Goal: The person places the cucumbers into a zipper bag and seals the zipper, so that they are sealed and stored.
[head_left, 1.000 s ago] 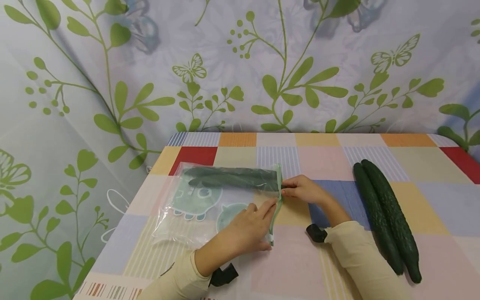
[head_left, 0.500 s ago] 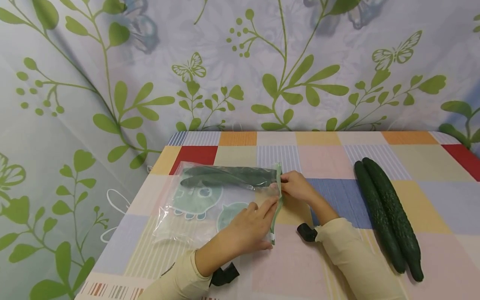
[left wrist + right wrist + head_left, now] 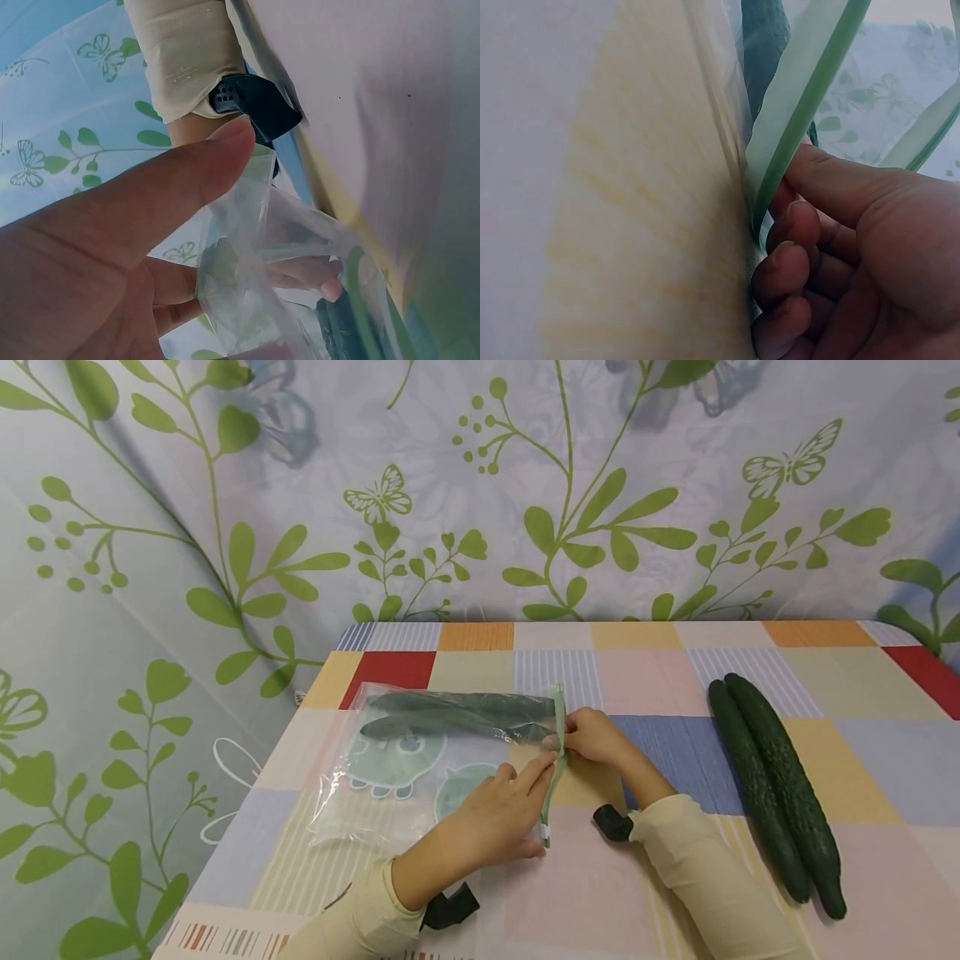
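A clear zip bag [image 3: 465,760] with a green zip edge and pale green cartoon prints lies flat, its mouth to the right. Inside, along its far side, are two dark cucumbers, a farther one [image 3: 480,702] and a nearer cucumber [image 3: 420,724]. My left hand [image 3: 498,814] holds the bag's mouth, the plastic between thumb and fingers in the left wrist view. My right hand [image 3: 597,737] reaches into the mouth; its thumb and forefinger are at the nearer cucumber's end, partly hidden by the zip edge [image 3: 802,112]. Its other fingers are curled in the right wrist view.
Two more cucumbers [image 3: 772,793] lie side by side at the right of the table. A patchwork cloth [image 3: 562,902] covers the table. Behind it hangs a leaf-patterned curtain [image 3: 510,527]. A white cord [image 3: 217,793] hangs by the left table edge.
The nearer cucumber has slid left, farther into the bag, and its end no longer sticks out of the mouth. My right hand has moved slightly left with it. The left hand stays put.
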`<control>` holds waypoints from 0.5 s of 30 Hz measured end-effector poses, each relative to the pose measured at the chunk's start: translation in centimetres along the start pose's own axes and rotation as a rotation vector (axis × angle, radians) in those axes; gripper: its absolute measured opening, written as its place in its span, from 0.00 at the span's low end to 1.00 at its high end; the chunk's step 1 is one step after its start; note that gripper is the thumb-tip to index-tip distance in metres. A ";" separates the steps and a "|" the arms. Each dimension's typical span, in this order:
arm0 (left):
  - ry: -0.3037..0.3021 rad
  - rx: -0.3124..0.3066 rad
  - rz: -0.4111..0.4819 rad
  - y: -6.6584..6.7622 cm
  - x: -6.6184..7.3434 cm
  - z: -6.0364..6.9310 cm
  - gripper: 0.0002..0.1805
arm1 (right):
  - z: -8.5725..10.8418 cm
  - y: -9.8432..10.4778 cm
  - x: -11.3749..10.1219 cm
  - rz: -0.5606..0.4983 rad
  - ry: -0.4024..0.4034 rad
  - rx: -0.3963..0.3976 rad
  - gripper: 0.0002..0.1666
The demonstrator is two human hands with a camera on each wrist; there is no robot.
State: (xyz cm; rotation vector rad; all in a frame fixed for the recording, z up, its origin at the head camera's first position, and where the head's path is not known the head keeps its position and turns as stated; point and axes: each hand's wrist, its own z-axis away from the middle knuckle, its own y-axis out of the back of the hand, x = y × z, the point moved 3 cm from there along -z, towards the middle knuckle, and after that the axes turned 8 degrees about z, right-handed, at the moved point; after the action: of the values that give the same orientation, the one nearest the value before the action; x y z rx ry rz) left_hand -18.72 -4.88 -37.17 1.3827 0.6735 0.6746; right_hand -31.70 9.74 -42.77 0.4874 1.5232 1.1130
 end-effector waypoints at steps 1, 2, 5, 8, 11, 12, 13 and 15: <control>0.000 -0.002 0.002 0.0 0.0 0.0 0.52 | 0.0 0.0 0.0 0.001 -0.001 0.000 0.18; 0.001 -0.004 0.004 0.0 0.0 0.0 0.52 | 0.1 0.0 0.1 0.005 0.002 0.001 0.18; -0.004 -0.004 0.005 0.0 0.0 0.0 0.52 | 0.2 0.0 0.2 0.019 0.004 0.001 0.16; -0.009 0.002 0.000 0.0 0.0 0.0 0.52 | 0.3 0.1 0.3 0.036 0.015 0.000 0.14; -0.005 0.001 -0.004 0.0 0.0 0.0 0.53 | 0.5 0.1 0.2 0.042 0.018 -0.005 0.11; 0.000 0.000 -0.002 0.0 0.0 0.0 0.53 | 0.6 0.1 0.2 0.044 0.024 -0.003 0.10; 0.003 -0.001 -0.002 0.0 0.0 0.0 0.53 | 0.7 0.1 0.3 0.041 0.018 -0.004 0.10; 0.011 -0.004 0.001 0.0 0.0 0.0 0.52 | 1.0 0.1 0.4 0.039 0.016 -0.005 0.09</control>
State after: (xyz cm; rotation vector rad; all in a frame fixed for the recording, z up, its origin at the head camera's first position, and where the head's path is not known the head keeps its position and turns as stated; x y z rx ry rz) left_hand -18.72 -4.89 -37.22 1.3768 0.6798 0.6849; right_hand -30.93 10.47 -42.79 0.5081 1.5303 1.1534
